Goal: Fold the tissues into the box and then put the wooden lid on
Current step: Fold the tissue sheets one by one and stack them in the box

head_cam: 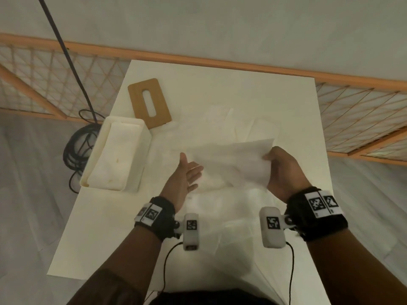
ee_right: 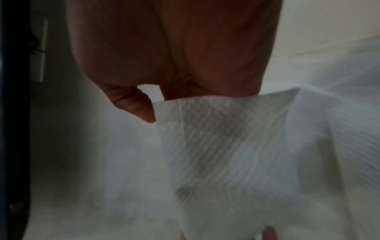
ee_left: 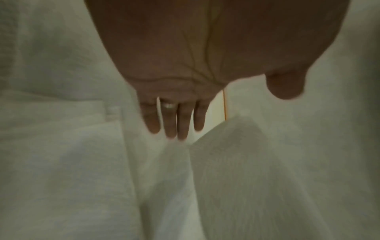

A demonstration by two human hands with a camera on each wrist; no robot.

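1. The right hand (head_cam: 284, 172) pinches one edge of a thin white paper tissue (head_cam: 233, 161), lifted and stretched toward the left hand (head_cam: 187, 175); that hand is spread, fingers straight, holding nothing, just beside the sheet's free end.
2. The open white plastic box (head_cam: 114, 155) lies left of both hands, nearer the left; its long axis runs away from the person.
3. The slotted wooden lid (head_cam: 149, 103) lies flat beyond the box, its slot running likewise.

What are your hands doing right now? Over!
Right hand pinches a tissue, lifted off the table. Left hand open beside it. Box open, lid still off. Nothing in the way.
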